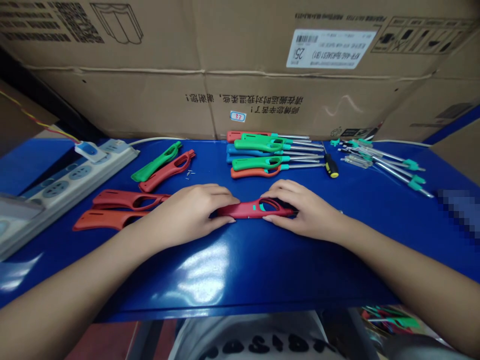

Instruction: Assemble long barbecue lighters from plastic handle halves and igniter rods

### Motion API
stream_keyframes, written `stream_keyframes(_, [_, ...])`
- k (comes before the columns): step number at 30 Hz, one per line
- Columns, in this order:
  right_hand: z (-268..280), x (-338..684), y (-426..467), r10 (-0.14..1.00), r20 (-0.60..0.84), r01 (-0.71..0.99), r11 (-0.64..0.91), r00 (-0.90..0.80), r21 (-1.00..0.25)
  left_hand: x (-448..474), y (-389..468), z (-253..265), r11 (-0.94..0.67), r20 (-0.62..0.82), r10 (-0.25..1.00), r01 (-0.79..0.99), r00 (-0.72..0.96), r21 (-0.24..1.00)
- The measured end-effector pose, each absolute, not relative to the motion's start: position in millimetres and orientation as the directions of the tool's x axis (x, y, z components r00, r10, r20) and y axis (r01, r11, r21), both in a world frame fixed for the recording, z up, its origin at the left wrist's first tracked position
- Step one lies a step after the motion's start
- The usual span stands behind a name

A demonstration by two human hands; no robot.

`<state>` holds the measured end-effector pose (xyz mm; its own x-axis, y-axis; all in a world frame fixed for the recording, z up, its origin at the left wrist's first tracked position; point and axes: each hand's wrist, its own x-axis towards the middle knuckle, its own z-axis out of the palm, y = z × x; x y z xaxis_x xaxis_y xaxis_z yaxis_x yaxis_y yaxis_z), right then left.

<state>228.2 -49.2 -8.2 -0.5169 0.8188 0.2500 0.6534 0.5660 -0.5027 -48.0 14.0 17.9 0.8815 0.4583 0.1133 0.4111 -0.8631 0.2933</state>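
A red long-neck lighter (243,210) lies level across the middle of the blue table, pinched at both ends. My left hand (197,210) is closed on its handle end, thumb in front and fingers behind. My right hand (300,205) grips the front end beside the trigger opening, where turquoise parts show; the tip is hidden in the fingers. Left of my left hand lie a red handle shell (122,199) and an orange-red one (101,219), partly covered by the hand and forearm. Farther back are a green shell (155,162) and another red shell (167,172).
Several lighters with metal tubes (258,162) lie in a row at the back. Beside them is a black-yellow screwdriver (331,166), then loose metal tubes with turquoise parts (397,167). Small pins (190,173) lie mid-left. A power strip (75,175) runs along the left; a cardboard wall (150,105) stands behind.
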Motion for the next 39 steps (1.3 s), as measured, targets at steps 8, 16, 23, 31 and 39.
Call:
stream_keyframes(8, [-9, 228, -47, 0.819, 0.247, 0.640, 0.562, -0.518, -0.524, -46, 14, 14, -0.859, 0.106, 0.465, 0.419, 0.879, 0.295])
stream_keyframes(16, [-10, 226, -49, 0.835, 0.273, 0.636, 0.543, -0.477, -0.549, -45, 11, 13, -0.865, 0.105, 0.470, 0.433, 0.876, 0.253])
stream_keyframes(23, [-14, 225, -49, 0.855, 0.236, 0.635, 0.504, -0.461, -0.585, -45, 12, 15, -0.831, 0.086, 0.508, 0.461, 0.857, 0.312])
stream_keyframes(31, [-7, 228, -51, 0.775, 0.179, 0.765, 0.629, -0.606, -0.137, -41, 5, 12, -0.906, 0.134, 0.423, 0.419, 0.896, 0.062])
stream_keyframes(39, [-3, 243, -49, 0.671, 0.347, 0.707, 0.706, -0.655, -0.031, -42, 14, 1, -0.929, 0.325, 0.369, 0.352, 0.871, 0.112])
